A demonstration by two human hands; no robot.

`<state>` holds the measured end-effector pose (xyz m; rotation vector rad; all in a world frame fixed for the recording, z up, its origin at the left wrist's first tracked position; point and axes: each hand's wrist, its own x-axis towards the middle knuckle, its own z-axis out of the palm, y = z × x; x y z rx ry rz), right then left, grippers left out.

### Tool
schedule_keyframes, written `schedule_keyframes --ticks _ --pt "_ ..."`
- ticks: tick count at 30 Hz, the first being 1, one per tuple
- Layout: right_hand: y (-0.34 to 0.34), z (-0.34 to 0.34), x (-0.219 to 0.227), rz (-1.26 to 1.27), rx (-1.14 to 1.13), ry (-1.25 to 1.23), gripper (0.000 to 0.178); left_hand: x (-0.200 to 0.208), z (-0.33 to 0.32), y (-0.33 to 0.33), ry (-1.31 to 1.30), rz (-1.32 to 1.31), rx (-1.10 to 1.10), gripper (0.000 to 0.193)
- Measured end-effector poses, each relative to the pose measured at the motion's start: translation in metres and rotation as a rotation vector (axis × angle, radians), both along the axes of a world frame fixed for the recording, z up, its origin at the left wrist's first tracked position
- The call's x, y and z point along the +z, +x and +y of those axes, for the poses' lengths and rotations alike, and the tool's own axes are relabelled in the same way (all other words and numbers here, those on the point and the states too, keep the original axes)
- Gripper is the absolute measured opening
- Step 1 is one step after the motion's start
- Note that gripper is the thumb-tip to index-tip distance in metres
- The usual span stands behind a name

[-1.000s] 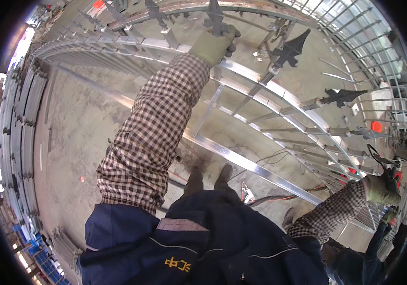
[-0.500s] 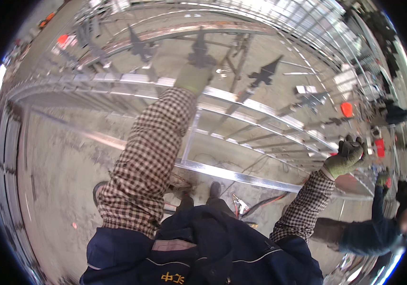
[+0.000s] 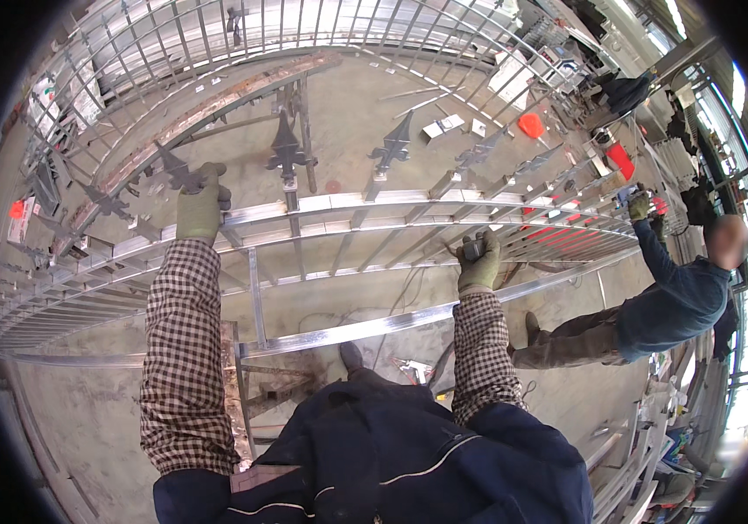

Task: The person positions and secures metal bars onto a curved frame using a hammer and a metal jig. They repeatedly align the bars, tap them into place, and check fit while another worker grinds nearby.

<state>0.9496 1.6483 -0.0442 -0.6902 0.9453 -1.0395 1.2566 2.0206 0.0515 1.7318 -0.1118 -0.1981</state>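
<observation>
My left hand (image 3: 200, 206), in a green work glove, is closed around the base of a dark spear-point finial (image 3: 173, 166) on a silver metal fence panel (image 3: 330, 203). More finials, such as a spear-point finial (image 3: 287, 150) to the right, stand along the panel's top rail. My right hand (image 3: 479, 267), gloved alike, hangs just on the near side of the rails with its fingers curled. A small dark shape shows among those fingers, too little of it to name. A bright lower rail (image 3: 365, 327) crosses nearer my body.
A co-worker (image 3: 675, 301) in dark blue stands at the right, one gloved hand (image 3: 639, 206) at the panel's far end. Beyond lie a rusty beam (image 3: 243, 80), another barred panel (image 3: 339, 26) and an orange-red object (image 3: 531, 125). Tools and hoses (image 3: 413, 370) lie near my feet.
The view has swung right, bringing the co-worker fully into sight. My left hand stays on a finial. My right hand has drawn in from far right, nearer the rails' middle.
</observation>
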Motion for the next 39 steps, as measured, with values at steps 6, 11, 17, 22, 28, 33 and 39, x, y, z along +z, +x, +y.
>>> schedule_keyframes --ticks 6,11,17,22,28,33,39 --pt "0.010 -0.008 0.075 -0.302 0.136 -0.430 0.044 -0.012 0.005 0.006 0.000 -0.017 0.064 0.049" --pt "0.032 -0.017 0.200 -0.584 0.092 -0.793 0.052 -0.013 0.006 0.009 0.027 -0.039 0.079 0.049" --pt "0.068 -0.021 0.260 -0.673 0.178 -0.842 0.048 -0.010 0.004 0.009 0.056 -0.038 0.118 0.049" --pt "0.074 -0.018 0.252 -0.749 0.252 -0.619 0.047 -0.007 0.004 0.005 0.012 -0.041 0.107 0.050" --pt "0.080 -0.026 0.258 -0.795 0.291 -0.574 0.048 -0.003 0.003 0.003 0.022 -0.013 0.108 0.049" --pt "0.088 -0.034 0.277 -0.802 0.292 -0.653 0.049 -0.004 0.003 0.003 0.015 -0.027 0.117 0.049" --pt "0.092 -0.037 0.297 -0.859 0.350 -0.658 0.051 -0.006 0.005 0.004 0.007 -0.027 0.103 0.050"
